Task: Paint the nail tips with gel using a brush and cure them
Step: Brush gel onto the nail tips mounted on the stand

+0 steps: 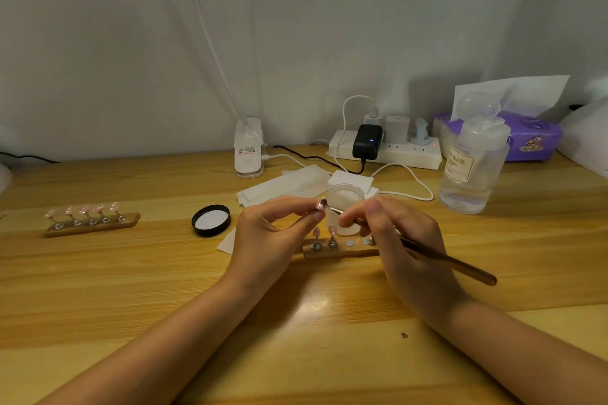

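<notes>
My left hand [269, 233] pinches a small pink nail tip [319, 204] on its stand, lifted above the table. My right hand [404, 240] grips a long brown brush [454, 265], whose fine tip touches the nail tip. Just below lies a wooden holder [342, 251] with two nail tips [324, 233] standing on metal pegs. A clear open jar [345, 204] stands right behind my fingers. Farther left sits a second wooden holder [92, 223] carrying several pink nail tips.
A black jar lid [211, 220] lies left of my hands. At the back stand a white clip lamp [249, 151], a power strip [388, 149] with chargers and cables, white paper wipes [286, 186], a clear liquid bottle [470, 168] and a purple tissue box [526, 138].
</notes>
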